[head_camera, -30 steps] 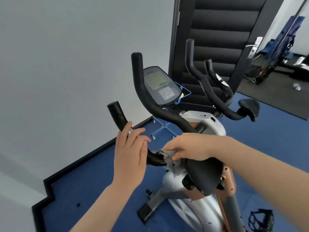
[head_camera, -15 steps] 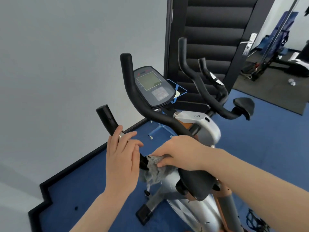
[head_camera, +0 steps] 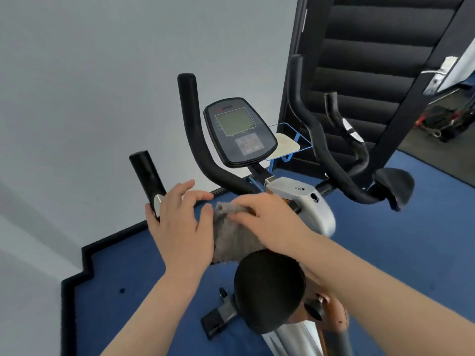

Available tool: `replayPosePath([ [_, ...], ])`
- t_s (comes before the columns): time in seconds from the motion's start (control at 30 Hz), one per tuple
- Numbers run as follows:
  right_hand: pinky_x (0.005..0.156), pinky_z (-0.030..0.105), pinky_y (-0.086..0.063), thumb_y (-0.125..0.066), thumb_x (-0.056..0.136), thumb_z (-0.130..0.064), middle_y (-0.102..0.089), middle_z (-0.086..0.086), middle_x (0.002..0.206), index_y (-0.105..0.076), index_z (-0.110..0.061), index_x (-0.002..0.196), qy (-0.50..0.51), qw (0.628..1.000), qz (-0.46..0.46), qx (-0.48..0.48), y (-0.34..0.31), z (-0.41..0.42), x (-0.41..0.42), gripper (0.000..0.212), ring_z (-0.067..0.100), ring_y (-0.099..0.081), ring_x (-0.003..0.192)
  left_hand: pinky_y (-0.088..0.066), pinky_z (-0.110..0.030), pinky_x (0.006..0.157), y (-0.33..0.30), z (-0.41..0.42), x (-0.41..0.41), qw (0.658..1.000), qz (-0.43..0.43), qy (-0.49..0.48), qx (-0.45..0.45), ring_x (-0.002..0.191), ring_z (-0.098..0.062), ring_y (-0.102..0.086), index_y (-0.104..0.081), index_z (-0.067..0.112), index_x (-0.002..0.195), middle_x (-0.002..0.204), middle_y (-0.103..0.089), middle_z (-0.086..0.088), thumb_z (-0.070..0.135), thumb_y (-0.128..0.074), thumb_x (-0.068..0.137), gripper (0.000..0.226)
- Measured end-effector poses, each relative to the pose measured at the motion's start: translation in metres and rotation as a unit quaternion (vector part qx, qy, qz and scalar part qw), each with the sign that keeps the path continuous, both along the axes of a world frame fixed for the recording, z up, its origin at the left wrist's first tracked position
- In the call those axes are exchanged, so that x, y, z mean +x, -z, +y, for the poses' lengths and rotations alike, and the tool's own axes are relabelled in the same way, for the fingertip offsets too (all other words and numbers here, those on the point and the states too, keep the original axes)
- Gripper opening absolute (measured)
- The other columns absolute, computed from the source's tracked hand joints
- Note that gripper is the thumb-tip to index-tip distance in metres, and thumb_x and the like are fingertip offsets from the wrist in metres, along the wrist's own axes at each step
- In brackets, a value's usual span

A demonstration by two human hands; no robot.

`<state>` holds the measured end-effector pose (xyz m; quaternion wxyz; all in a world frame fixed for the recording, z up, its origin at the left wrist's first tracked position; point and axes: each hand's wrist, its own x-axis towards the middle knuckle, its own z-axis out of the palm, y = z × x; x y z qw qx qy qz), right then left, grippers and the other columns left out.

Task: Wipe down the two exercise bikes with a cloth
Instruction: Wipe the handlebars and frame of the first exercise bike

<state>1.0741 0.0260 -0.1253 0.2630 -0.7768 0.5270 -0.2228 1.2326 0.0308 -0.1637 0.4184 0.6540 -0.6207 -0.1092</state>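
- Nearest in view, the black seat point(head_camera: 270, 289) of the exercise bike point(head_camera: 305, 201) is seen from above, with both forearms reaching over and beside it.
- Just beyond the seat, a grey cloth point(head_camera: 231, 237) hangs bunched between the two hands, above the blue floor point(head_camera: 123, 273).
- The cloth's top fold is pinched by the right hand point(head_camera: 267, 222) between thumb and curled fingertips; the rest dangles loose.
- The left hand point(head_camera: 180, 227) is held spread with relaxed fingers, its inner edge close beside the cloth; whether the cloth is actually touched cannot be told. Nothing is gripped by it.
- Just left of that hand stands a short black handle point(head_camera: 146, 173) with a silver sensor band; the thumb lies near it, apart from it as far as can be judged.
- Farther off rise the curved handlebar point(head_camera: 195, 140) and the console point(head_camera: 239, 132); a second set of bars point(head_camera: 316, 140) stands to the right, before a dark door point(head_camera: 359, 60).
- Risk, as a judgement: with only a fingertip pinch, the cloth could slip and drop to the floor during a hand-over or refold.
- A bunched cloth would likely wipe poorly, so stretches of the handle foam could be missed.
- The console buttons could be pressed by accident if it is wiped firmly.
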Motion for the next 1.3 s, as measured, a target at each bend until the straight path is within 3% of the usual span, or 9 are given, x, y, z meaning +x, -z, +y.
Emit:
replayPosePath([
  [0.17,0.074,0.043,-0.049,-0.056,0.095,-0.036,-0.066,0.003,0.076,-0.068,-0.015,0.082,0.155,0.976,-0.147,-0.034,-0.019,-0.013,-0.036,0.027,0.018,-0.061,0.076,-0.007,-0.044,0.121,0.005,-0.001,-0.006,0.998,-0.012,-0.04,-0.04,0.121,0.001,-0.043,-0.063,0.035,0.093,0.126,-0.055,0.019,0.038,-0.032,0.095,0.031],
  [0.3,0.068,0.031,-0.05,-0.059,0.094,-0.034,-0.067,-0.008,0.074,-0.071,-0.022,0.086,0.166,0.969,-0.153,-0.097,-0.039,-0.024,-0.049,0.018,0.005,-0.061,0.071,-0.01,-0.046,0.121,0.008,0.0,-0.007,0.997,-0.016,-0.054,-0.06,0.113,0.01,-0.039,-0.064,0.031,0.096,0.12,-0.054,0.022,0.039,-0.029,0.095,0.036],
  [0.47,0.062,0.028,-0.048,-0.057,0.093,-0.039,-0.064,-0.01,0.074,-0.067,-0.027,0.099,0.214,0.92,-0.065,-0.322,-0.073,-0.039,-0.055,0.015,0.008,-0.058,0.067,-0.012,-0.046,0.12,0.007,0.0,-0.009,0.996,-0.02,-0.07,-0.057,0.116,0.002,-0.045,-0.065,0.029,0.097,0.119,-0.058,0.019,0.038,-0.03,0.096,0.036],
  [0.57,0.074,0.038,-0.051,-0.057,0.094,-0.04,-0.065,-0.011,0.09,-0.066,-0.03,0.103,0.146,0.955,0.018,-0.258,-0.053,-0.036,-0.042,0.015,0.014,-0.061,0.08,-0.011,-0.043,0.121,0.007,0.0,-0.011,0.995,-0.021,-0.074,-0.058,0.116,0.004,-0.044,-0.065,0.029,0.097,0.117,-0.055,0.022,0.038,-0.03,0.096,0.036],
  [0.67,0.081,0.032,-0.048,-0.062,0.09,-0.044,-0.055,-0.012,0.109,-0.063,-0.03,0.114,0.061,0.987,0.021,-0.15,-0.002,-0.014,-0.019,0.028,0.009,-0.056,0.092,-0.01,-0.043,0.121,0.009,-0.002,-0.01,0.995,-0.018,-0.079,-0.06,0.118,0.001,-0.045,-0.064,0.03,0.097,0.117,-0.055,0.023,0.037,-0.031,0.096,0.034],
  [0.83,0.071,0.016,-0.04,-0.047,0.088,-0.058,-0.054,-0.019,0.093,-0.068,-0.034,0.107,0.082,0.98,-0.076,-0.167,0.014,-0.02,-0.026,0.037,-0.001,-0.05,0.085,-0.01,-0.041,0.121,0.008,-0.001,-0.01,0.995,-0.028,-0.078,-0.051,0.119,-0.002,-0.047,-0.065,0.029,0.096,0.119,-0.06,0.018,0.034,-0.036,0.097,0.029],
  [0.97,0.097,0.029,-0.039,-0.052,0.09,-0.055,-0.047,-0.006,0.131,-0.043,-0.028,0.14,0.087,0.99,-0.029,-0.11,0.019,-0.035,-0.009,0.058,0.014,-0.041,0.121,-0.011,-0.043,0.121,0.008,-0.001,-0.011,0.995,-0.028,-0.08,-0.049,0.12,-0.004,-0.048,-0.065,0.03,0.096,0.12,-0.06,0.017,0.034,-0.036,0.097,0.029],
  [1.13,0.081,0.024,-0.037,-0.045,0.098,-0.042,-0.045,-0.001,0.137,-0.016,-0.026,0.152,0.079,0.992,0.044,-0.092,0.045,-0.024,-0.014,0.063,0.017,-0.052,0.114,-0.009,-0.042,0.121,0.009,-0.001,-0.01,0.996,-0.028,-0.071,-0.048,0.12,-0.002,-0.048,-0.065,0.03,0.096,0.12,-0.059,0.019,0.037,-0.035,0.096,0.03],
  [1.3,0.084,0.029,-0.04,-0.041,0.1,-0.042,-0.044,0.0,0.138,-0.021,-0.022,0.149,0.053,0.996,0.048,-0.061,0.034,-0.037,-0.012,0.057,0.02,-0.053,0.115,-0.013,-0.046,0.12,0.01,-0.001,-0.01,0.995,-0.04,-0.072,-0.051,0.119,-0.003,-0.048,-0.065,0.03,0.095,0.119,-0.061,0.017,0.036,-0.037,0.096,0.029],
])
